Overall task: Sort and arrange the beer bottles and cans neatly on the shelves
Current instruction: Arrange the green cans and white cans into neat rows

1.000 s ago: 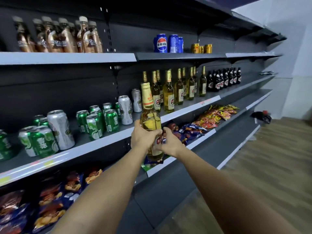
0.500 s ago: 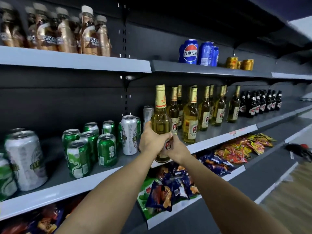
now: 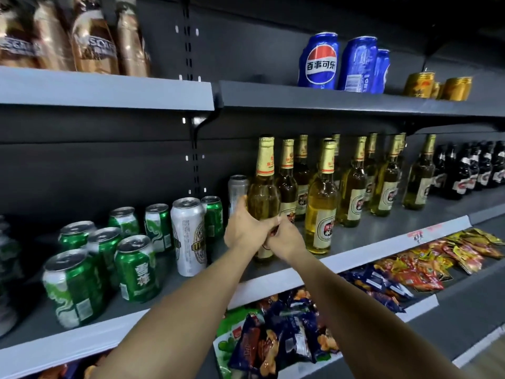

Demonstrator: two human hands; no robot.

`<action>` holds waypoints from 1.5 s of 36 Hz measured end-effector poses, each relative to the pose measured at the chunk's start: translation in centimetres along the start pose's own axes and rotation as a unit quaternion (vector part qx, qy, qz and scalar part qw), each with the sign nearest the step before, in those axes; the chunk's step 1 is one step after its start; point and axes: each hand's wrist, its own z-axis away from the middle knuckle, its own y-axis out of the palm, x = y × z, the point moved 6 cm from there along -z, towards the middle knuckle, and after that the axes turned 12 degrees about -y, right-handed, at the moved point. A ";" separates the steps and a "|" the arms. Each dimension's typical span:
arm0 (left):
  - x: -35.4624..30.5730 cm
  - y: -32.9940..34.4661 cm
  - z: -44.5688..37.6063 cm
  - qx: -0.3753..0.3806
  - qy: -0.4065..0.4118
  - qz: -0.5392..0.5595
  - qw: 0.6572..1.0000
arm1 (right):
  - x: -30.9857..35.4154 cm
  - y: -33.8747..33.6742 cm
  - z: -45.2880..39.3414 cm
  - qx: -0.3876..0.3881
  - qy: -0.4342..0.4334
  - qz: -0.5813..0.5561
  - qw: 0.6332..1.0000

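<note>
I hold a pale beer bottle with a gold foil neck [image 3: 263, 192] upright, its base at the front of the middle shelf [image 3: 352, 259]. My left hand [image 3: 246, 231] grips its left side and my right hand [image 3: 284, 236] wraps its lower body from the right. Just to its right stands a row of several matching beer bottles [image 3: 322, 212]. To the left are several green beer cans [image 3: 134, 269] and a tall silver can [image 3: 188, 233]; another silver can [image 3: 237, 187] stands behind the held bottle.
Dark bottles [image 3: 470, 170] stand at the shelf's right end. The upper shelf [image 3: 109, 91] carries brown drink bottles [image 3: 90, 36], blue Pepsi cans [image 3: 319, 61] and gold cans [image 3: 419, 84]. Snack bags [image 3: 276, 340] fill the lower shelf.
Both hands have carried the bottle up and forward from below the shelf edge onto the middle shelf, left of the bottle row. The camera has moved closer to the shelves.
</note>
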 end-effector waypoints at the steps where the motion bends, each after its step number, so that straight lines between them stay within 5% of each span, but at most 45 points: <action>1: 0.1 0.5 -0.1 -0.004 -0.005 -0.003 1.000 | -0.5 0.0 -0.2 0.004 -0.003 -0.002 1.000; 12: 0.2 4.0 0.0 -0.050 -0.046 -0.025 0.997 | -4.4 0.3 -1.3 0.044 -0.034 -0.033 0.998; 16: 0.9 4.4 0.1 -0.054 -0.043 -0.015 0.997 | -5.2 1.4 -0.8 0.001 -0.056 -0.039 0.998; 24: 3.2 3.4 -1.2 -0.106 -0.082 0.145 0.980 | -6.8 3.1 0.0 -0.067 -0.045 -0.032 0.996; 30: 2.8 1.3 -5.0 -0.173 -0.054 0.023 0.983 | -6.7 3.4 0.6 -0.111 -0.053 0.044 0.991; 37: 2.5 1.6 -9.9 -0.069 -0.088 -0.230 0.967 | -6.4 3.5 0.7 -0.141 -0.062 0.063 0.986; 43: 4.6 1.9 -12.8 -0.017 -0.158 -0.255 0.954 | -6.6 3.6 0.7 -0.150 -0.067 0.071 0.984; 54: 5.1 1.5 -14.1 -0.113 -0.171 -0.233 0.951 | -6.6 3.8 0.7 -0.152 -0.068 0.079 0.983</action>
